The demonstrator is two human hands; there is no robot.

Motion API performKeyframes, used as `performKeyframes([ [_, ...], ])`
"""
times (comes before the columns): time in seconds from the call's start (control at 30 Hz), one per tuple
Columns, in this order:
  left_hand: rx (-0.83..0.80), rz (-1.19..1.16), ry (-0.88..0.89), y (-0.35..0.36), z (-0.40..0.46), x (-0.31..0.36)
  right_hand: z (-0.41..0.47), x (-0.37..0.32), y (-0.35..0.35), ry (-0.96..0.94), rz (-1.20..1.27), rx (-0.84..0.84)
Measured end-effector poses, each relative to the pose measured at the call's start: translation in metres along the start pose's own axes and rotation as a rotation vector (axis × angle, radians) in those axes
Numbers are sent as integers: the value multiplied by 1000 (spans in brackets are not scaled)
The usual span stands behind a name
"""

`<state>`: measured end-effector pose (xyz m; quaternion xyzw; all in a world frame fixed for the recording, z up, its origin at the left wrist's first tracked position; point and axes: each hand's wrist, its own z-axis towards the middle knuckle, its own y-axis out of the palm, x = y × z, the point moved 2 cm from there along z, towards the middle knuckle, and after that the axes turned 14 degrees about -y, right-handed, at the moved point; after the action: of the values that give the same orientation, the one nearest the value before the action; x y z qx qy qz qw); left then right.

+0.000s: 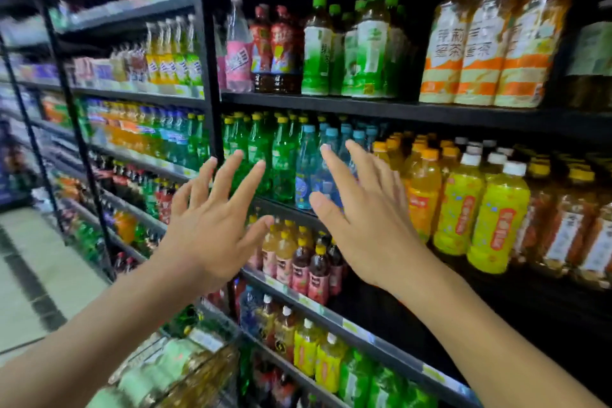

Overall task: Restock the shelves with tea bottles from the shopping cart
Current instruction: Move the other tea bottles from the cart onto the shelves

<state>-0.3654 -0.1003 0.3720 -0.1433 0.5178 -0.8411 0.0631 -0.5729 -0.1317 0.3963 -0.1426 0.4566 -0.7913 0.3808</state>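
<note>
Plainly, the shelves (381, 106) dominate: black metal racks packed with upright drinks, row behind row. Below, at the lower left, the cart (212, 341) shows its wire rim, and the tea bottles (172, 371) lie in it on their sides, pale-labelled with amber liquid, blurred so that no print can be read.

Both hands are bare and hold nothing. The left hand (212, 225) and right hand (367, 225) hang in front of the middle shelf, fingers straight and spread, palms toward the green and blue bottles, not visibly touching them.

The tea bottles should handle as full plastic bottles do, by my judgement: moderately heavy, fairly stiff when capped, a little slick on the film label, not fragile. The best hold is probably round the body at mid-height, or at the narrower shoulder under the cap when lifting one out of the pile.

On the upper right, the jasmine teas (490, 43) with white caps carry large Chinese characters, seemingly 茉莉 and 茶, over orange stripes. Beside them the green teas (347, 46) have green caps and white-green labels, their writing too blurred to read. The yellow bottles (480, 212) lower right bear a red vertical strip, illegible. Brand names cannot be made out.
</note>
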Motion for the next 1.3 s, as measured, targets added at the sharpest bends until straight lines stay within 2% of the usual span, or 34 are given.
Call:
performKeyframes([
  [0.33, -77, 20, -250, 53, -74, -181, 20, -118, 152, -1, 98, -223],
  [0.6, -215, 110, -573, 103, -135, -276, 35, -181, 281, -135, 265, -412],
  [0.93, -280, 277, -872, 169, -154, -335, 56, -187, 419, -306, 233, -608],
  [1.2, -384, 203, -1116, 231, -151, -345, 73, -169, 504, -392, 335, -775],
  [1.3, -427, 176, -1158, 245, -148, -352, 80, -166, 527, -382, 375, -826],
])
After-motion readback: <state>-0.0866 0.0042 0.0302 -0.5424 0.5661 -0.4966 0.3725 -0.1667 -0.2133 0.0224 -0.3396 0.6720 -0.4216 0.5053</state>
